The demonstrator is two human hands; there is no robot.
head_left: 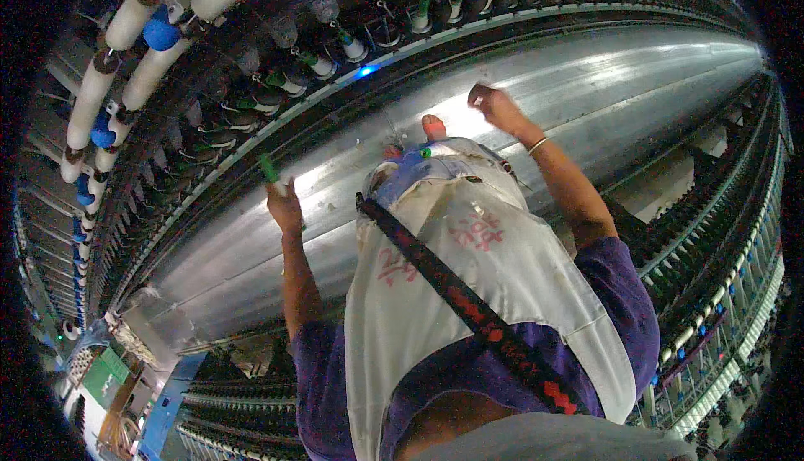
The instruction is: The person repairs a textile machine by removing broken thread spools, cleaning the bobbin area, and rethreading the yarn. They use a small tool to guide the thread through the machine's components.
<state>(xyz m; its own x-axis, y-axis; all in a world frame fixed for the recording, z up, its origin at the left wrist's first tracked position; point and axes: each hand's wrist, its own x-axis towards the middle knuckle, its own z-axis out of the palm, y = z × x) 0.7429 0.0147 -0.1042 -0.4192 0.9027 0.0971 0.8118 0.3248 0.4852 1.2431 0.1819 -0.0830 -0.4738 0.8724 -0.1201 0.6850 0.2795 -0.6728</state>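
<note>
My left hand [286,208] is raised at the left beside the row of spindles, its fingers closed around a slim green bobbin [269,168] that points up and away. Some white shows on the bobbin near my fingers. Farther forward and to the right, my right hand [502,115] is held over the shiny metal floor, fingers curled together. A small dark patch with a bit of white shows at its fingertips; what it is I cannot make out. Green-and-white bobbins [352,46] stand on the spinning frame just ahead, apart from both hands.
Large white yarn rolls [92,97] and blue balls [161,30] hang at the upper left. A blue light [366,71] shines on the frame's rail. Another spinning frame [712,210] runs behind at the right. A green box [105,375] is at the lower left.
</note>
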